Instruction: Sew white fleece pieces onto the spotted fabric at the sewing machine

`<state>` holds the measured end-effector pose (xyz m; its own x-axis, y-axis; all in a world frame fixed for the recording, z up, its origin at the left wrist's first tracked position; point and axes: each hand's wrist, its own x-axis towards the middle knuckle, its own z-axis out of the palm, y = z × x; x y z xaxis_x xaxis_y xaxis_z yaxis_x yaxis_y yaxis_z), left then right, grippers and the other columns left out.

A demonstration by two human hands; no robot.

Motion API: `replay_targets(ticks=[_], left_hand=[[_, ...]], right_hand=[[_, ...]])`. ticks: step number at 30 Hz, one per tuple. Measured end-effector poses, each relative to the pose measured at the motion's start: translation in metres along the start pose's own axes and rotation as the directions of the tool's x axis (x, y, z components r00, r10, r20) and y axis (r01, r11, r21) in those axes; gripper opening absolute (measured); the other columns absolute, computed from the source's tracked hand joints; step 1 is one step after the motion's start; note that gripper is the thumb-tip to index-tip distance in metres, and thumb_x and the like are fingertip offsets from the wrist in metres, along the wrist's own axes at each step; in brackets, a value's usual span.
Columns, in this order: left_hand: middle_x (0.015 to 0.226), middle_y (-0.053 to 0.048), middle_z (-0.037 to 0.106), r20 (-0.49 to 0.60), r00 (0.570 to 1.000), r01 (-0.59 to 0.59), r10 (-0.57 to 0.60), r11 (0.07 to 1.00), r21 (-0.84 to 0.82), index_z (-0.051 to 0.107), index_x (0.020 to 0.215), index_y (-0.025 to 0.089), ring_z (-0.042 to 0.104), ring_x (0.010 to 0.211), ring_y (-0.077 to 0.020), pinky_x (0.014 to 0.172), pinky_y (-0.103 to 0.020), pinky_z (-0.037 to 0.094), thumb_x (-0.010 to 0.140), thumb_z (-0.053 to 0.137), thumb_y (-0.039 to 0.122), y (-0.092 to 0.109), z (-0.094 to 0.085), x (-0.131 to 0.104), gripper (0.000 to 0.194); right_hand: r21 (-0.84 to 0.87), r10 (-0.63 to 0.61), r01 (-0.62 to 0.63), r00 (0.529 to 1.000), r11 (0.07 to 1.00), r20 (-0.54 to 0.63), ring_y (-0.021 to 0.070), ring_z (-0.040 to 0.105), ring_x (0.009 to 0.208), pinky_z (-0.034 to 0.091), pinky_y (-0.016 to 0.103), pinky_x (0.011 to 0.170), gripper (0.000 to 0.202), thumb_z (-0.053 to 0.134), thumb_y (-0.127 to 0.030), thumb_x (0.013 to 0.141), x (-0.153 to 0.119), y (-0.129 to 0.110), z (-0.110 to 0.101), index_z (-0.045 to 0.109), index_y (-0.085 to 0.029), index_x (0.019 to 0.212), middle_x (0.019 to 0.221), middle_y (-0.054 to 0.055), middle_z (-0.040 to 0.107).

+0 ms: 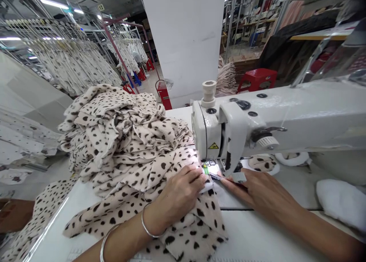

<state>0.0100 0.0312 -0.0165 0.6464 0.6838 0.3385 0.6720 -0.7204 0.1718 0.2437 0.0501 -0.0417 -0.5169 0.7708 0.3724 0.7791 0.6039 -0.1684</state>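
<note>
Spotted cream fabric (pixel 137 140) lies heaped on the sewing table, and part of it runs under the needle area of a white sewing machine (pixel 297 113). My left hand (pixel 184 191) has its fingers closed on the fabric edge, just left of the needle. Beside its fingertips is a small green and white piece (pixel 206 169). From the right, my right hand (pixel 260 187) reaches below the machine head and holds a thin metal tool (pixel 215 176), whose tip points at the fabric edge. The machine head partly hides the right fingers.
White padded pieces (pixel 340 201) lie at the right, and a round spotted piece (pixel 261 163) sits behind my right hand. Ahead stand a white pillar (pixel 188 44) and a red stool (pixel 257 79). Spotted garments (pixel 71 60) hang on racks at the left.
</note>
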Motion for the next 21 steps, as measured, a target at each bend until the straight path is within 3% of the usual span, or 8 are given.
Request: replay_targets(ticks=[4,7,9,11,13,15,19,21], left_hand=[[0.095,-0.010,0.064,-0.022,0.999,-0.037,0.038,0.999,0.024,0.057,0.107,0.012,0.060,0.095,-0.0206,0.076,-0.030,0.058,0.098,0.043,0.010,-0.001,0.000,0.001,0.017],[0.091,-0.010,0.064,-0.044,0.998,-0.052,0.055,0.997,0.058,0.057,0.106,0.011,0.060,0.092,-0.0203,0.072,-0.029,0.058,0.098,0.044,0.010,-0.002,0.001,0.001,0.016],[0.090,-0.009,0.063,-0.066,0.995,-0.064,0.070,0.994,0.083,0.058,0.105,0.010,0.059,0.090,-0.0198,0.069,-0.028,0.058,0.097,0.045,0.008,0.000,0.000,0.002,0.015],[0.090,-0.009,0.062,-0.080,0.993,-0.076,0.086,0.990,0.117,0.058,0.103,0.009,0.058,0.088,-0.0191,0.068,-0.027,0.057,0.095,0.045,0.004,0.001,-0.001,0.002,0.016],[0.092,-0.010,0.062,-0.085,0.991,-0.092,0.106,0.983,0.158,0.058,0.102,0.009,0.058,0.086,-0.0185,0.068,-0.028,0.057,0.094,0.045,0.002,0.003,-0.002,0.003,0.017],[0.093,-0.010,0.063,-0.082,0.987,-0.121,0.137,0.978,0.171,0.057,0.103,0.009,0.058,0.085,-0.0180,0.071,-0.030,0.057,0.094,0.046,0.003,0.004,-0.005,0.003,0.016],[0.099,-0.011,0.065,-0.037,0.979,-0.195,0.200,0.975,0.110,0.058,0.107,0.007,0.060,0.089,-0.0180,0.079,-0.030,0.058,0.095,0.050,0.009,0.006,-0.011,0.002,0.015],[0.103,-0.011,0.066,-0.019,0.979,-0.202,0.205,0.974,0.098,0.060,0.105,0.007,0.060,0.087,-0.0181,0.077,-0.031,0.059,0.096,0.048,0.008,0.007,-0.012,0.001,0.015]], right_hand=[[0.029,0.008,-0.009,0.999,1.000,0.033,0.0098,0.042,0.038,0.026,0.022,0.041,0.046,0.037,-0.041,0.098,0.003,0.000,-0.002,0.042,-0.021,0.057,0.048,-0.003,0.039],[0.091,0.031,-0.043,0.991,0.995,0.133,0.0122,0.047,0.042,0.030,0.023,0.043,0.044,0.038,-0.045,0.097,0.003,0.010,-0.010,0.049,-0.021,0.061,0.051,-0.001,0.047],[0.139,0.096,-0.127,0.974,0.982,0.207,0.0156,0.057,0.051,0.038,0.025,0.047,0.042,0.039,-0.051,0.096,0.003,0.021,-0.019,0.059,-0.022,0.072,0.062,0.002,0.059],[0.129,0.244,-0.279,0.941,0.952,0.234,0.0201,0.065,0.062,0.045,0.029,0.054,0.045,0.039,-0.059,0.093,0.002,0.033,-0.028,0.065,-0.024,0.085,0.075,0.004,0.068],[0.025,0.398,-0.410,0.897,0.912,0.194,0.0258,0.068,0.067,0.047,0.034,0.056,0.050,0.038,-0.066,0.091,0.000,0.042,-0.034,0.068,-0.025,0.088,0.078,0.006,0.071],[-0.122,0.457,-0.444,0.881,0.888,0.118,0.0303,0.068,0.065,0.046,0.037,0.053,0.053,0.035,-0.066,0.092,-0.005,0.049,-0.035,0.069,-0.025,0.087,0.076,0.008,0.072],[-0.335,0.376,-0.359,0.927,0.871,-0.017,0.0312,0.066,0.056,0.043,0.039,0.045,0.052,0.028,-0.053,0.097,-0.019,0.054,-0.030,0.072,-0.027,0.102,0.083,0.008,0.074],[-0.318,0.302,-0.293,0.953,0.902,-0.021,0.0293,0.067,0.056,0.045,0.039,0.044,0.051,0.029,-0.053,0.096,-0.022,0.050,-0.029,0.070,-0.027,0.111,0.090,0.008,0.074]])
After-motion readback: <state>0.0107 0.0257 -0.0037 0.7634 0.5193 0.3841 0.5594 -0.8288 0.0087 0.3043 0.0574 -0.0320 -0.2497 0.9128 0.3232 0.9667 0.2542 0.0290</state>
